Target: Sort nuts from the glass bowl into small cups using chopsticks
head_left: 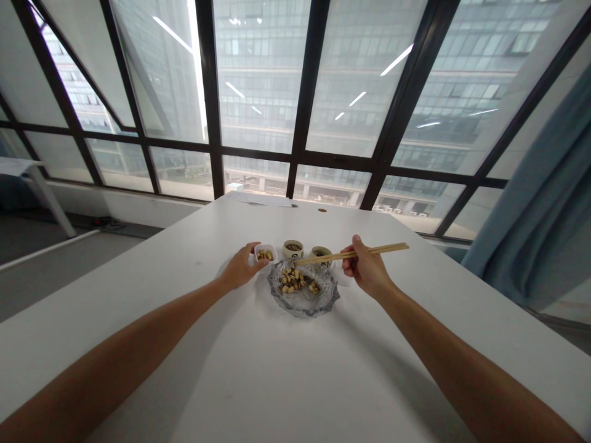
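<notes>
A clear glass dish (323,299) holding several nuts and seeds sits on the white table (277,369). My right hand (367,268) is closed on a pair of wooden chopsticks (369,251), whose tips reach over the dish's far rim. My left hand (241,267) grips a small white square cup (265,253) of nuts, left of the dish. Behind the dish stand two small round cups (293,248) (320,253).
Papers (258,198) lie at the table's far edge, near a small brown spot (322,210). Black-framed windows fill the background. A blue curtain (540,215) hangs on the right. Another white table (21,167) stands at far left.
</notes>
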{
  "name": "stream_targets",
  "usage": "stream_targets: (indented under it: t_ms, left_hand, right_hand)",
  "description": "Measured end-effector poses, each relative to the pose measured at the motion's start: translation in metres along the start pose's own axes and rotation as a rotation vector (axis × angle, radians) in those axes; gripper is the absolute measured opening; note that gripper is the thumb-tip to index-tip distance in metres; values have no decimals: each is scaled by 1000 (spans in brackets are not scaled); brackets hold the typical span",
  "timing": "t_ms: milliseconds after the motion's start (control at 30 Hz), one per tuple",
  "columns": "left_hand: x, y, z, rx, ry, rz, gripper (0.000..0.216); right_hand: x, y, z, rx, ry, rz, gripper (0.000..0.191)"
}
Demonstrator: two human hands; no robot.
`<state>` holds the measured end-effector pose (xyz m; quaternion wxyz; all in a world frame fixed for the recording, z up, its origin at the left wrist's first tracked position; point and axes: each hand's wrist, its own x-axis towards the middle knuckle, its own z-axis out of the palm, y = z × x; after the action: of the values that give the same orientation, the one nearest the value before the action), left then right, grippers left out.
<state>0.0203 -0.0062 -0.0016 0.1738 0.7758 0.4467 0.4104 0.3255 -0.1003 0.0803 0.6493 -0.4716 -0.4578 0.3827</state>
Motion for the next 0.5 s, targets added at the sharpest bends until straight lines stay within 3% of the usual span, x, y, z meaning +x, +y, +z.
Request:
stream_targets:
  t_ms: [133,267,400,500]
  left_hand:
    - [-1,3,0,17,22,-8,64]
    - [-2,4,-3,53,50,-114,63]
    - [5,2,-11,51,-20,-237,68]
    - [20,8,-14,76,-53,-235,74]
  right_hand:
    - [-1,-2,1,3,-6,-1,59]
    - [-1,-4,-2,-50,16,-96,61]
    - [3,-4,-7,-83,90,-180,61]
    - [7,-2,-12,-91,145,-212,61]
